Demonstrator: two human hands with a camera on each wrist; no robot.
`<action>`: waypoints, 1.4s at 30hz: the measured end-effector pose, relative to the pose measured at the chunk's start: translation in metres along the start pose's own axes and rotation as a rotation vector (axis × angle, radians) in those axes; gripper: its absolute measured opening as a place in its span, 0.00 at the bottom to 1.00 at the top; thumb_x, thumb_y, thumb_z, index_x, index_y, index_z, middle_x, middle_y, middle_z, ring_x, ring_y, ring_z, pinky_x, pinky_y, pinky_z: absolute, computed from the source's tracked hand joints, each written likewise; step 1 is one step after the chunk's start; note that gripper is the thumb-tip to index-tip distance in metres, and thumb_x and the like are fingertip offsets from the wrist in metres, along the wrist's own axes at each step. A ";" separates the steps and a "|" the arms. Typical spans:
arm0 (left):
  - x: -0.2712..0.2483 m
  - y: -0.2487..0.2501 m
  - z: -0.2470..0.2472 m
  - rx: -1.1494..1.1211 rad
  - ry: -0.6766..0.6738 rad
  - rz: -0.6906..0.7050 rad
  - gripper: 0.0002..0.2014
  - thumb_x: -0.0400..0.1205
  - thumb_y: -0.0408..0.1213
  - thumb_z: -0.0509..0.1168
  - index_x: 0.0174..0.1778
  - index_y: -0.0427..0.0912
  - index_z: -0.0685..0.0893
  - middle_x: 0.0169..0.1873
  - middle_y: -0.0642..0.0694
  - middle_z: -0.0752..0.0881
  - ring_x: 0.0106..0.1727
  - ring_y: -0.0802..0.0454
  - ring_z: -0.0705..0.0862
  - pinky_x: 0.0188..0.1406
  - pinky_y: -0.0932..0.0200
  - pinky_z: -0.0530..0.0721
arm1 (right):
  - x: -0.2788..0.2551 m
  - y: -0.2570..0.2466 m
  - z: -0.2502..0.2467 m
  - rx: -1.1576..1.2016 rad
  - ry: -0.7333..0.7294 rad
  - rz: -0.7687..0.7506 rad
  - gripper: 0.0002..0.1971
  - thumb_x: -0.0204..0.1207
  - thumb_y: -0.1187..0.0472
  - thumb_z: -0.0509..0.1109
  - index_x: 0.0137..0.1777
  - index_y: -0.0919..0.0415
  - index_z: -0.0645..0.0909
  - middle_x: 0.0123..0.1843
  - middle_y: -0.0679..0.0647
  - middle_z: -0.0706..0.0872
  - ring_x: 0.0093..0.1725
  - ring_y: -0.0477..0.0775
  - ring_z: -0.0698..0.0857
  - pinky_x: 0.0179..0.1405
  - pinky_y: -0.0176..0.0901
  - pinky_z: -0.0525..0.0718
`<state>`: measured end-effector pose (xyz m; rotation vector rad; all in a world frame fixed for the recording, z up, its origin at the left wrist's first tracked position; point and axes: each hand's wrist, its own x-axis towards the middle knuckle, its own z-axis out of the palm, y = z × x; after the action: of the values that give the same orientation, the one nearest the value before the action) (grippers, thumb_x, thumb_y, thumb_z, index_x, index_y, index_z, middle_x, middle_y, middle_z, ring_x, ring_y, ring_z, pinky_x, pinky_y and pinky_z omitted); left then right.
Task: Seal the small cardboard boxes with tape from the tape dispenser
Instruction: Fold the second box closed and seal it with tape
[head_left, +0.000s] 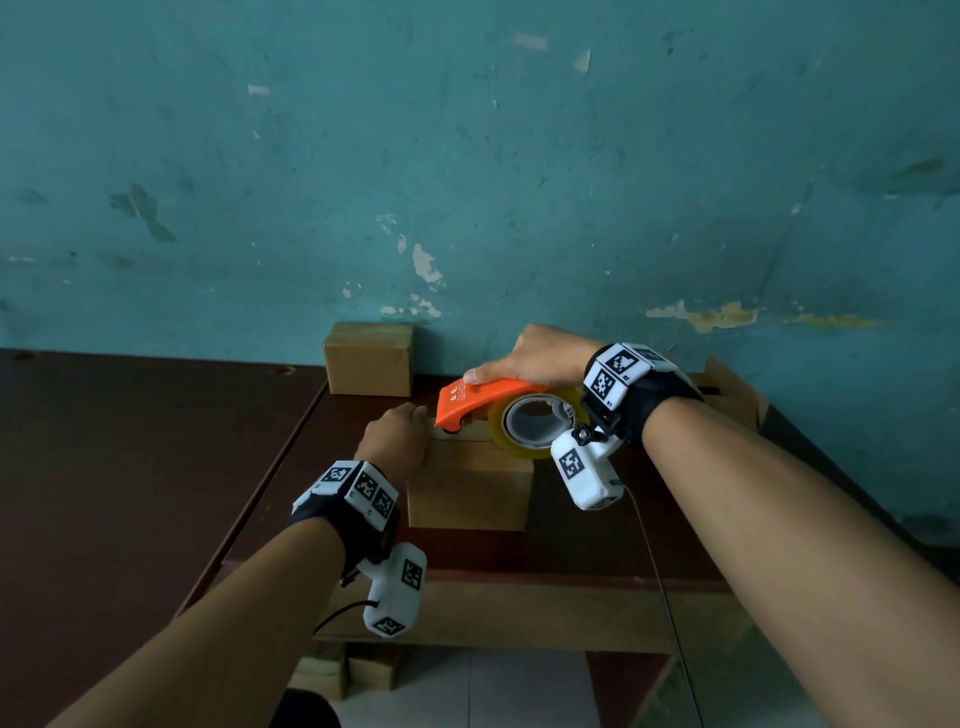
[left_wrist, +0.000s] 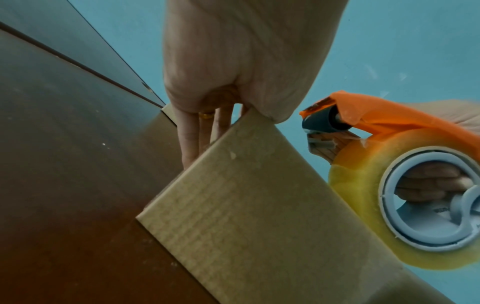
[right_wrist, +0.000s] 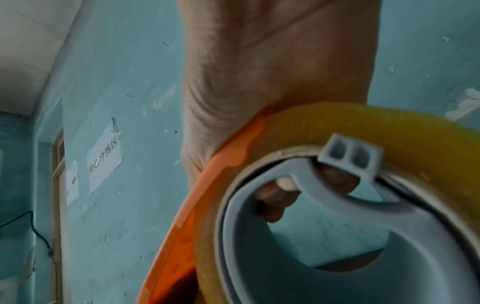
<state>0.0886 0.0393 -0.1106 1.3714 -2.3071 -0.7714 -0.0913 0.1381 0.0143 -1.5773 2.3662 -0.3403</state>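
On a dark table (head_left: 156, 441), the left hand (head_left: 397, 436) clasps the left end of a box (head_left: 467, 491), fingers curled down its side. Right of it, the right hand (head_left: 530, 358) wraps an orange dispenser (head_left: 483, 402), nose touching the box top. Taping seems just starting; next, probably a steady pull along the seam.
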 end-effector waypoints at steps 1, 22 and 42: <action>-0.001 0.001 -0.001 -0.001 -0.003 -0.002 0.18 0.94 0.38 0.54 0.73 0.35 0.81 0.65 0.33 0.87 0.66 0.33 0.85 0.59 0.47 0.80 | 0.000 0.001 0.000 -0.002 -0.001 0.000 0.34 0.69 0.22 0.76 0.34 0.56 0.77 0.31 0.52 0.80 0.30 0.52 0.80 0.38 0.46 0.75; -0.004 0.005 -0.007 -0.107 -0.108 -0.065 0.19 0.95 0.50 0.48 0.65 0.43 0.80 0.60 0.39 0.83 0.55 0.42 0.78 0.56 0.46 0.75 | -0.016 0.060 0.006 0.114 -0.018 0.010 0.36 0.65 0.17 0.73 0.27 0.52 0.73 0.23 0.49 0.76 0.21 0.49 0.75 0.39 0.46 0.74; -0.015 0.015 -0.012 -0.111 -0.134 -0.070 0.19 0.95 0.47 0.48 0.64 0.39 0.79 0.62 0.35 0.83 0.67 0.31 0.81 0.69 0.36 0.83 | -0.029 0.094 0.015 0.195 -0.009 -0.004 0.46 0.41 0.06 0.68 0.28 0.53 0.76 0.27 0.55 0.80 0.25 0.53 0.79 0.43 0.49 0.77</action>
<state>0.0916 0.0554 -0.0922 1.3965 -2.2862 -1.0266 -0.1565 0.1999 -0.0289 -1.4911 2.2466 -0.5455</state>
